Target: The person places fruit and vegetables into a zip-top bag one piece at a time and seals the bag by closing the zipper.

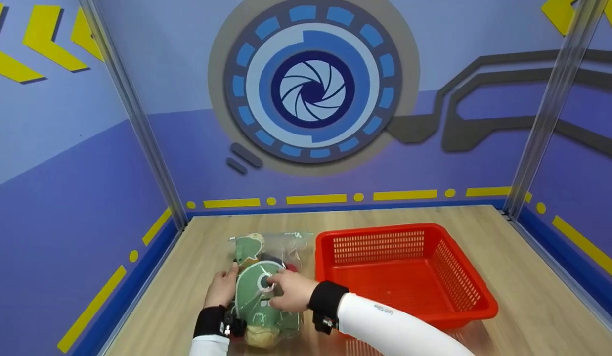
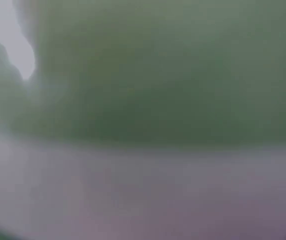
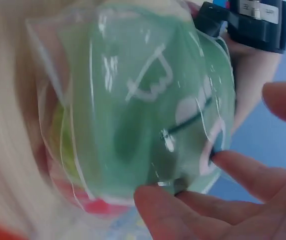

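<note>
A clear plastic bag (image 1: 286, 242) holds a green item (image 1: 256, 309) with white outlines, with cream, red and yellow-green parts showing around it. What exactly the green item is, I cannot tell. My left hand (image 1: 221, 287) is at the bag's left side, its fingertips largely hidden. My right hand (image 1: 293, 290) touches the top of the bag with extended fingers (image 3: 248, 175), the thumb apart from it in the right wrist view. In the left wrist view, blurred green and whitish surfaces (image 2: 173, 90) fill the frame.
A red plastic basket (image 1: 385, 277) with perforated walls stands right of the bag, partly behind my right forearm. Both are on a wood-grain table (image 1: 484, 232). Printed blue and purple panels (image 1: 177, 148) with metal posts enclose the table's back and sides.
</note>
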`<state>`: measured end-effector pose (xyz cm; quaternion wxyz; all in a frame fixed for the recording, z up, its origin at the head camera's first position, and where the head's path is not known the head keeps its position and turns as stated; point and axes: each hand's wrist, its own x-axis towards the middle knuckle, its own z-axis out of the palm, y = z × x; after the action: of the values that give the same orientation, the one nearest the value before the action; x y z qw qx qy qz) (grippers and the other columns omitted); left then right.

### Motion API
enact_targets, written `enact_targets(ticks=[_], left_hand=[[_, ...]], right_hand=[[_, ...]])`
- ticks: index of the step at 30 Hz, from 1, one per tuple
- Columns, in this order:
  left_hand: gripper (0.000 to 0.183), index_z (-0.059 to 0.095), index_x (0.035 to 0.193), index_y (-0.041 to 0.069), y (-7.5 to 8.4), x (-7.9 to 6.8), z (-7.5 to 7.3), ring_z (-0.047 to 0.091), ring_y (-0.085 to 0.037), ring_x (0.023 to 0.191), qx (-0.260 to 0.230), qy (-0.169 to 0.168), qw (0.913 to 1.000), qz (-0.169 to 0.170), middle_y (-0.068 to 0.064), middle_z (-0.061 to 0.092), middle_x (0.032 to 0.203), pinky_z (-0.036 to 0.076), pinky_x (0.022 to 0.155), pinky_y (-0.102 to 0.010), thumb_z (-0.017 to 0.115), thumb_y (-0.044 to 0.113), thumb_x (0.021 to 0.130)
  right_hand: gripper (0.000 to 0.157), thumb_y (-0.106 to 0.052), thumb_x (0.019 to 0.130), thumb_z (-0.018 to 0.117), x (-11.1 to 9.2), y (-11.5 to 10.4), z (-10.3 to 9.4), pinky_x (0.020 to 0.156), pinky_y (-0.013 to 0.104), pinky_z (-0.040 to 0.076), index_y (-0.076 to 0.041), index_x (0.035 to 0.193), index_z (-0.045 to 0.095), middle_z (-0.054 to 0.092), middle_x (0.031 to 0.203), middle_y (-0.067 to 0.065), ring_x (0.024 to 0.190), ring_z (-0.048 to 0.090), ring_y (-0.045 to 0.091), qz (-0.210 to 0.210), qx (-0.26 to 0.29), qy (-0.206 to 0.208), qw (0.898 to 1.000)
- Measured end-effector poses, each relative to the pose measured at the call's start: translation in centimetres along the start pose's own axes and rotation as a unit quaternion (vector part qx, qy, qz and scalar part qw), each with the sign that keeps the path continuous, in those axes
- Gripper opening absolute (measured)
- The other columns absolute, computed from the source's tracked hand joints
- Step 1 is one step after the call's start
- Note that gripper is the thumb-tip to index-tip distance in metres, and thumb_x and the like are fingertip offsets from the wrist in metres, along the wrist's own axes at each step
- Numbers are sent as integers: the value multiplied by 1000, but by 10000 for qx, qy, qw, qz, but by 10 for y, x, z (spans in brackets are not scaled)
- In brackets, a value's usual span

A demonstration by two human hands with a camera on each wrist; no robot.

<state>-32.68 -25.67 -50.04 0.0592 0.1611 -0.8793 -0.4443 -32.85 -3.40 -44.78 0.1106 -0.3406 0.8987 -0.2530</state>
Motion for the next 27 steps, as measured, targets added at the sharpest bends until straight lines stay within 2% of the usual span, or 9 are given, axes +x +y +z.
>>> enact_targets(ticks=[2,4,7,10,15,18,21,23,27], left_hand=[[70,33,154,-8,7,-6,2,36,-58,142,313,257,9990,172,-39,36,153,32,112,-71,39,45,109],[67,36,155,-1,12,-13,5,34,-58,144,679,446,9953,523,-36,36,156,29,111,-75,48,43,106],[67,41,155,7,16,-20,13,33,-55,146,1297,366,9846,1116,-31,37,158,27,111,-76,57,45,102],[72,40,157,10,17,-23,19,34,-53,148,1831,241,9729,1388,-28,37,160,27,113,-74,59,50,100],[75,37,158,11,19,-20,22,36,-51,147,2296,162,9627,1419,-27,38,160,27,115,-72,58,52,100],[76,36,159,12,22,-18,24,36,-51,147,2446,51,9592,1418,-26,38,160,26,115,-73,57,54,100],[75,36,159,12,25,-16,24,36,-51,147,2527,7,9576,1382,-27,38,160,25,115,-74,58,53,100],[75,37,158,12,27,-15,23,36,-52,147,2536,-5,9580,1337,-27,38,160,26,115,-73,59,52,100],[78,35,159,8,33,-17,17,34,-53,147,2356,-19,9639,1239,-31,34,160,26,115,-73,58,53,99]], right_hand=[[53,-23,91,71,2,-1,2,112,38,47,-7,141,60,58,147,16,133,58,26,65,26,12,10000],[55,-23,92,70,4,-1,4,110,37,48,-6,142,58,60,145,15,131,60,24,69,38,13,10000],[58,-25,93,69,4,-2,8,112,36,47,-4,145,55,60,145,14,134,58,24,28,-73,-38,10000],[62,-26,94,67,3,-1,12,115,38,44,-6,150,49,53,152,17,142,52,28,14,-216,-96,9997],[68,-25,93,68,1,4,16,115,40,44,-11,155,43,41,160,23,144,49,31,151,-189,-109,9996],[69,-25,93,68,0,8,13,117,41,41,-10,155,43,38,162,22,147,45,31,234,96,-179,9995],[70,-26,93,69,-2,10,5,120,45,37,-8,155,42,39,162,18,150,41,31,253,616,-229,9975],[69,-26,94,69,-8,12,-5,120,48,37,-6,154,42,42,161,16,149,42,32,202,1047,-172,9941],[65,-24,96,69,-28,18,-27,112,54,45,-6,153,44,49,155,17,139,53,38,-5,2068,215,9781]])
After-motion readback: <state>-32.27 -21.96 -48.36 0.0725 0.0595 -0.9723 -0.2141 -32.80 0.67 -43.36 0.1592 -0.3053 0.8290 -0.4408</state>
